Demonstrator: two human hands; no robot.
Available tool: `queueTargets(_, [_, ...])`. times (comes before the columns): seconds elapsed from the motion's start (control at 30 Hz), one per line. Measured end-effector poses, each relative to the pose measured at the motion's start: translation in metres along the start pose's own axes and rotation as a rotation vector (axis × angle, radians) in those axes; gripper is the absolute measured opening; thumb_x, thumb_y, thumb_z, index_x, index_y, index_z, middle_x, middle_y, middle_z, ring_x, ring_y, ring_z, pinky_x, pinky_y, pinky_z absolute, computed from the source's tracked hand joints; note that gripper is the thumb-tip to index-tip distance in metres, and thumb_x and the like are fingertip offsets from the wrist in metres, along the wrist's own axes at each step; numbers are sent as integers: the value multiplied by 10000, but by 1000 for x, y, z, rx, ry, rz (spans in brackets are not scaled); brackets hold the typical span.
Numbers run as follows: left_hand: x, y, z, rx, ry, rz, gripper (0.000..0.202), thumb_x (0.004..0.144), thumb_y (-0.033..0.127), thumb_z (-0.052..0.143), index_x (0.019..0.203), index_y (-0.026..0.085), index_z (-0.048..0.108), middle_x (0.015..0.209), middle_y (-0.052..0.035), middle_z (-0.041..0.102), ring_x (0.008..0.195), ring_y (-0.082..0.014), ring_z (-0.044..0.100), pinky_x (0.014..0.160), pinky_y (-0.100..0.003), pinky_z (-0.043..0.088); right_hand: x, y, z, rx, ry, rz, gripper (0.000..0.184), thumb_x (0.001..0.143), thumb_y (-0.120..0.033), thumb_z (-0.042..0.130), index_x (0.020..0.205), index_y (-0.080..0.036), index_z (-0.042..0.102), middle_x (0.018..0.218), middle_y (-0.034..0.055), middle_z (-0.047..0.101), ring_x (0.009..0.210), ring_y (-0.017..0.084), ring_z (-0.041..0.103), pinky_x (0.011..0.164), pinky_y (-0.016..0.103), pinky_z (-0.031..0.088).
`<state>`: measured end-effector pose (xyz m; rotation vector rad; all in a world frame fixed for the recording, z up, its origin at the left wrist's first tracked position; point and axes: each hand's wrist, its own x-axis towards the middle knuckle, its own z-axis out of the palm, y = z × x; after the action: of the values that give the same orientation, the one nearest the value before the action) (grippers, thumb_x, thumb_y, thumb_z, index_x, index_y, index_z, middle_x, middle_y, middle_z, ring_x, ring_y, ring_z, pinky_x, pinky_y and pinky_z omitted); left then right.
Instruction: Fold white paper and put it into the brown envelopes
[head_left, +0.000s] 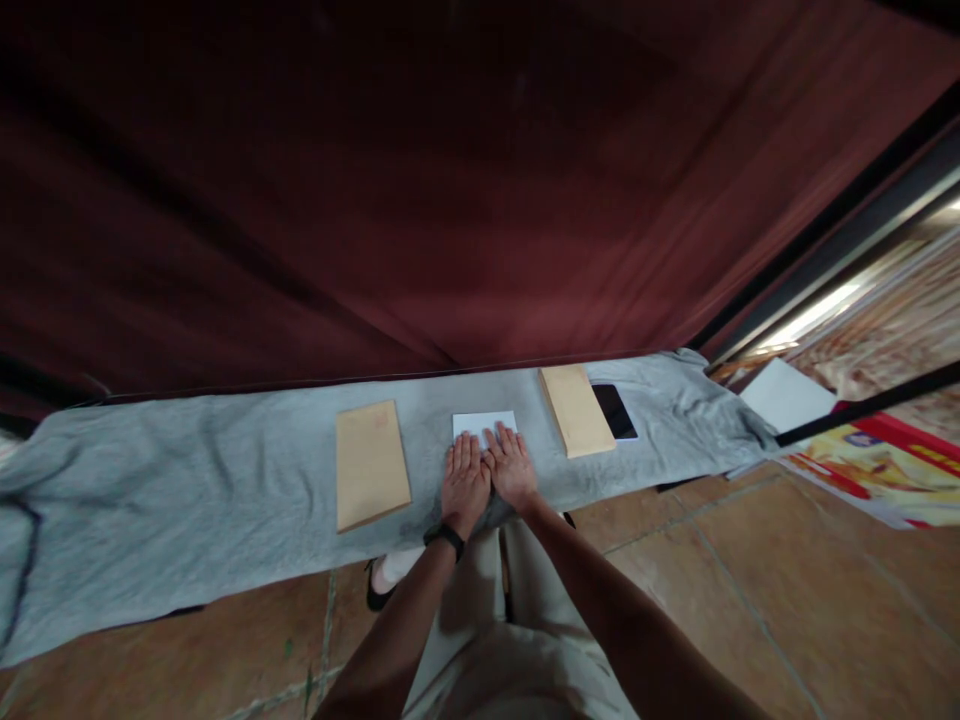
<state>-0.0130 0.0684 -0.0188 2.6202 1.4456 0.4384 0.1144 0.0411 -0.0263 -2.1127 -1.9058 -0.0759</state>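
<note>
A small white sheet of paper [466, 420] lies on the grey cloth in front of me. Both of my palms rest flat on it and cover its near part. My left hand [465, 480], with a dark band at the wrist, has its fingers stretched forward. Beside it, thumb side close, my right hand [510, 467] lies with its fingers stretched out too. To the left is a flat tan envelope or pad [370, 465]. On the right stands a thicker tan stack [576, 410], which looks like paper or envelopes.
The grey cloth [187, 490] covers a long narrow surface. A dark phone or tablet [615, 411] lies right of the tan stack. A dark red curtain [420, 230] hangs behind. At the far right are a white panel [787, 398] and a colourful printed sheet [885, 465].
</note>
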Motion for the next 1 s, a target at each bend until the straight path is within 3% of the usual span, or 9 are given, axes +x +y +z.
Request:
queueTargets(0.27, [1, -2, 5, 5, 8, -24, 586, 996, 233, 285, 1544, 32, 338, 1617, -182, 343, 1540, -257, 228, 1249, -484, 240, 1, -3, 0, 54, -5, 35, 500, 1059, -351, 388, 1535, -204, 421, 1631, 136, 324, 1509, 263, 302, 1216, 479, 236])
queueTargets(0.53, [45, -21, -5, 20, -48, -55, 579, 1011, 274, 262, 1531, 44, 373, 1609, -179, 355, 1532, -257, 257, 1248, -480, 227, 1, -3, 1, 43, 53, 17, 500, 1045, -330, 407, 1526, -199, 441, 1614, 142, 362, 1481, 277, 353, 1204, 486, 263])
queueTargets(0.67, [52, -31, -7, 11, -35, -37, 586, 1014, 286, 275, 1539, 37, 348, 1620, -173, 339, 1540, -237, 231, 1262, -446, 184, 1, -2, 0, 40, 73, 2, 503, 1048, -348, 402, 1527, -199, 435, 1609, 137, 375, 1477, 274, 355, 1197, 487, 269])
queueTargets(0.8, [41, -27, -12, -19, -5, -42, 562, 1021, 277, 273, 1516, 38, 389, 1617, -159, 358, 1540, -233, 233, 1262, -432, 200, 0, -2, -2, 40, 52, 13, 500, 1052, -334, 385, 1525, -182, 436, 1616, 149, 356, 1480, 277, 347, 1198, 492, 263])
queueTargets(1.0, [0, -14, -18, -38, -78, 106, 543, 1039, 337, 280, 1510, 116, 436, 1608, -113, 390, 1520, -238, 291, 1257, -459, 229, 1, -3, -3, 49, 15, 5, 508, 1049, -308, 378, 1541, -189, 414, 1633, 142, 319, 1490, 278, 331, 1212, 487, 240])
